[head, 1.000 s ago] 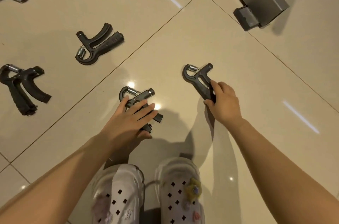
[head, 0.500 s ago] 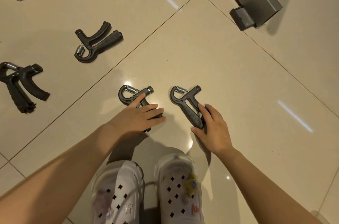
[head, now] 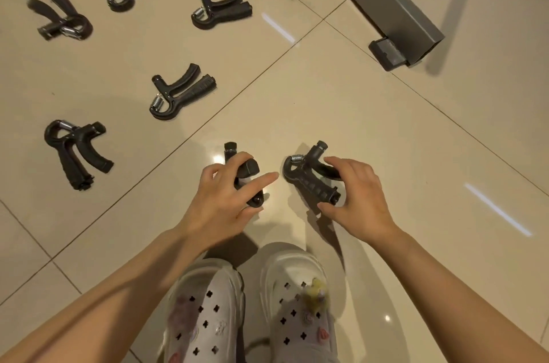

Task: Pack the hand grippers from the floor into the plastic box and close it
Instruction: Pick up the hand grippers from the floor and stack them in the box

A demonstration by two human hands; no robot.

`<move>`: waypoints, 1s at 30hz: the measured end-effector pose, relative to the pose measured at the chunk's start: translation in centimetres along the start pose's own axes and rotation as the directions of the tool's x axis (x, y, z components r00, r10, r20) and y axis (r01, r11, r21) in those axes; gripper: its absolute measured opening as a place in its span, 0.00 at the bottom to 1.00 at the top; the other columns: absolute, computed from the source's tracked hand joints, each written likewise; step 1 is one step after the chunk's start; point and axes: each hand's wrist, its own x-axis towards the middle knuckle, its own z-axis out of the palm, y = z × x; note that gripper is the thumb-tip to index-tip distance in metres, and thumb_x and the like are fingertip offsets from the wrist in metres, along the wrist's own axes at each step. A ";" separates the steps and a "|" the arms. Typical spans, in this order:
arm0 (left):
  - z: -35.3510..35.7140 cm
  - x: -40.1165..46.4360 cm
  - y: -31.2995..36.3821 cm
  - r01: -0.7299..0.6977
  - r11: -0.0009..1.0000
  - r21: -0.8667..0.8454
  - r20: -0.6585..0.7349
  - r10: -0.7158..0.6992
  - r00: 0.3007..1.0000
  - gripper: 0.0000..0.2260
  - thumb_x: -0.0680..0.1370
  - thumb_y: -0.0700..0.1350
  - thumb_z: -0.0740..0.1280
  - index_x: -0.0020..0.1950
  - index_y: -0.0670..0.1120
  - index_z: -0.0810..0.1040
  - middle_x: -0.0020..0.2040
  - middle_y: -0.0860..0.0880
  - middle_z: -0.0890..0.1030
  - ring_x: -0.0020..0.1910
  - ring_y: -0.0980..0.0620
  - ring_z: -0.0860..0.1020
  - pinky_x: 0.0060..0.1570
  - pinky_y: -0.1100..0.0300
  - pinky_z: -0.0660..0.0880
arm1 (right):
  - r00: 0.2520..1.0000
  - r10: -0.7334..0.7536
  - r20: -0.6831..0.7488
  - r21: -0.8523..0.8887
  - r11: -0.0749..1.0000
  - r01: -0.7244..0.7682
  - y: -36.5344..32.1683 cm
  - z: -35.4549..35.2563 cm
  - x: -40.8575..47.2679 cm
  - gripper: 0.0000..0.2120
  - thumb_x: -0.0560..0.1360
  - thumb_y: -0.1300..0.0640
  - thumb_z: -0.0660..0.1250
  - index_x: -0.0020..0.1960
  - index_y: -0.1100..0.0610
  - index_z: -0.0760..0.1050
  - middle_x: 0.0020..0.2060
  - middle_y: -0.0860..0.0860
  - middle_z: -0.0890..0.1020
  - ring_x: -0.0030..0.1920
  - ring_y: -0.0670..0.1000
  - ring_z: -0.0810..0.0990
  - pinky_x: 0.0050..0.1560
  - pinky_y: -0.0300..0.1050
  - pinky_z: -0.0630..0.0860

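Each hand, left hand [head: 221, 202] and right hand [head: 361, 197], grasps one hand gripper [head: 246, 181] [head: 309, 178].

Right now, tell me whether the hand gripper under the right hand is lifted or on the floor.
Cannot tell for sure. The right hand curls around the hand gripper, which sits tilted, spring end up, its lower handle hidden by fingers.

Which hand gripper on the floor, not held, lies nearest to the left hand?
The hand gripper with the coil spring, just beyond the left hand across the tile seam. The others lie farther left or farther away.
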 end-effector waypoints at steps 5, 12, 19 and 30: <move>-3.0 -1.1 3.0 0.043 0.999 -0.017 -0.034 -0.043 0.998 0.23 0.73 0.53 0.63 0.68 0.58 0.65 0.66 0.44 0.63 0.55 0.50 0.67 0.59 0.48 0.63 | 0.989 -0.147 0.008 -0.088 0.985 0.147 -2.9 -3.3 -1.8 0.34 0.62 0.53 0.74 0.67 0.50 0.69 0.59 0.49 0.73 0.60 0.53 0.67 0.57 0.41 0.57; -9.7 -4.8 9.2 -0.032 0.999 0.024 -0.120 0.035 0.992 0.24 0.74 0.58 0.61 0.69 0.58 0.65 0.66 0.41 0.68 0.61 0.48 0.68 0.63 0.48 0.61 | 0.956 -0.264 -0.128 -0.144 0.959 0.245 -7.4 -9.6 -10.7 0.31 0.64 0.51 0.72 0.66 0.49 0.69 0.59 0.50 0.72 0.58 0.54 0.67 0.57 0.44 0.61; -16.6 -8.9 17.5 -0.088 0.990 0.110 -0.158 0.104 0.982 0.19 0.73 0.59 0.61 0.64 0.58 0.70 0.66 0.41 0.68 0.59 0.41 0.73 0.61 0.45 0.64 | 0.934 -0.293 -0.203 -0.168 0.950 0.261 -10.3 -15.8 -21.1 0.26 0.66 0.49 0.74 0.62 0.49 0.73 0.59 0.49 0.73 0.59 0.53 0.68 0.59 0.45 0.65; -22.7 -8.3 30.3 -0.305 0.915 0.263 -0.023 0.322 0.946 0.24 0.71 0.52 0.72 0.64 0.60 0.67 0.68 0.42 0.64 0.62 0.36 0.70 0.61 0.42 0.65 | 0.909 -0.194 -0.368 -0.155 0.977 0.146 -8.8 -24.2 -35.0 0.20 0.69 0.44 0.71 0.59 0.46 0.75 0.59 0.46 0.71 0.58 0.47 0.65 0.55 0.38 0.62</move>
